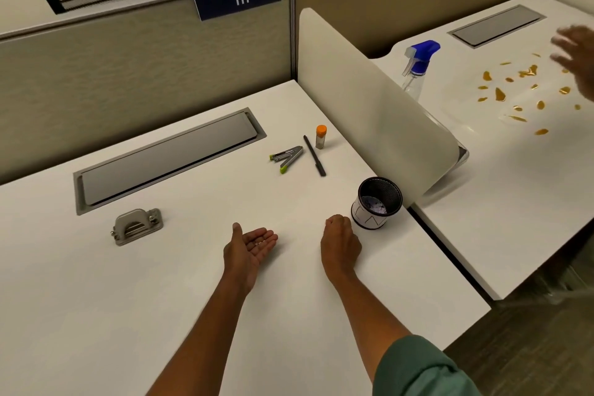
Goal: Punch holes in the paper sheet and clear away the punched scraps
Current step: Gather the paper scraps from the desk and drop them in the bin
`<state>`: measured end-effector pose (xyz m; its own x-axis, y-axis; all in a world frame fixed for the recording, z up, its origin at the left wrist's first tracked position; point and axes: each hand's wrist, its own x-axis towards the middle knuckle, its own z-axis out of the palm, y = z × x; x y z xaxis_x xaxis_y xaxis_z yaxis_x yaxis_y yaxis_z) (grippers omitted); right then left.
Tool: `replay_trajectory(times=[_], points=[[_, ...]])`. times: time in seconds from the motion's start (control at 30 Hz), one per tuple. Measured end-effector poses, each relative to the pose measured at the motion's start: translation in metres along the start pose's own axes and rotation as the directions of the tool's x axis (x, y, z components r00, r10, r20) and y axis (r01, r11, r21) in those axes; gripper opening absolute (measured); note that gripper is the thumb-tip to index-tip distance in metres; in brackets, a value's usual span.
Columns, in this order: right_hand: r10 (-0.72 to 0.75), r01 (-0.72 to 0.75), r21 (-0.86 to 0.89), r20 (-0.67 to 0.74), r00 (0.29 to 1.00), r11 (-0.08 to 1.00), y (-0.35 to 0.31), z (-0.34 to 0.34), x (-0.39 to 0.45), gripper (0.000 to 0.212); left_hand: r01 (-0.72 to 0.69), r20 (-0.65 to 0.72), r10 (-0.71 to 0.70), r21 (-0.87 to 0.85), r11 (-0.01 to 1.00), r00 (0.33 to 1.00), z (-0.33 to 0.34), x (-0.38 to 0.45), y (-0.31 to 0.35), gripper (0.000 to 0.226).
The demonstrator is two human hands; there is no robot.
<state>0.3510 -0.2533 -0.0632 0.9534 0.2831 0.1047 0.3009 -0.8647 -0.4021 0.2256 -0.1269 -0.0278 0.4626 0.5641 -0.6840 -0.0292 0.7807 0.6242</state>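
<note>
Item: small pale punched paper scraps (259, 243), a few, lying in the cupped palm of the left hand (249, 249), which is palm-up with fingers relaxed and nearly straight, gripping nothing. No whole paper sheet is visible on the white desk (160, 299).

Right hand (340, 243): knuckles up, fingers curled under against the desk just beside the black mesh cup with a white paper band (377, 202); whether it pinches a scrap cannot be told.

Step, as judged: clearing phase, with punching apparently finished. The cup already holds pale bits, so the next move probably calls for carrying the left palm level over its rim and tipping.

Surroundings: grey metal hole punch (136, 226) well to the left; silver stapler with green tips (287, 157), dark pen (314, 155) and orange-capped tube (320, 136) farther back. The path to the cup looks unobstructed.

Neighbouring desk, beyond the white divider (369, 112): blue-topped spray bottle (418, 64), amber spill patches (514, 90), another person's blurred hand (575, 51).
</note>
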Motion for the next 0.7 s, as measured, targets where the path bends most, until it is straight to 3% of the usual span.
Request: replay_trajectory(times=[0.17, 0.4, 0.7], points=[[0.030, -0.032, 0.015, 0.139, 0.990, 0.999, 0.008, -0.002, 0.005, 0.022, 0.015, -0.009, -0.016, -0.012, 1.000, 1.000, -0.010, -0.001, 0.002, 0.063], [0.160, -0.207, 0.173, 0.251, 0.955, 0.963, 0.009, -0.005, 0.012, 0.012, 0.028, 0.009, -0.028, -0.024, 0.999, 1.000, -0.013, -0.003, 0.003, 0.063], [0.167, -0.180, 0.067, 0.175, 0.970, 0.981, -0.001, 0.003, 0.000, 0.018, 0.026, 0.003, -0.026, -0.041, 0.999, 1.000, -0.028, 0.000, 0.010, 0.063]])
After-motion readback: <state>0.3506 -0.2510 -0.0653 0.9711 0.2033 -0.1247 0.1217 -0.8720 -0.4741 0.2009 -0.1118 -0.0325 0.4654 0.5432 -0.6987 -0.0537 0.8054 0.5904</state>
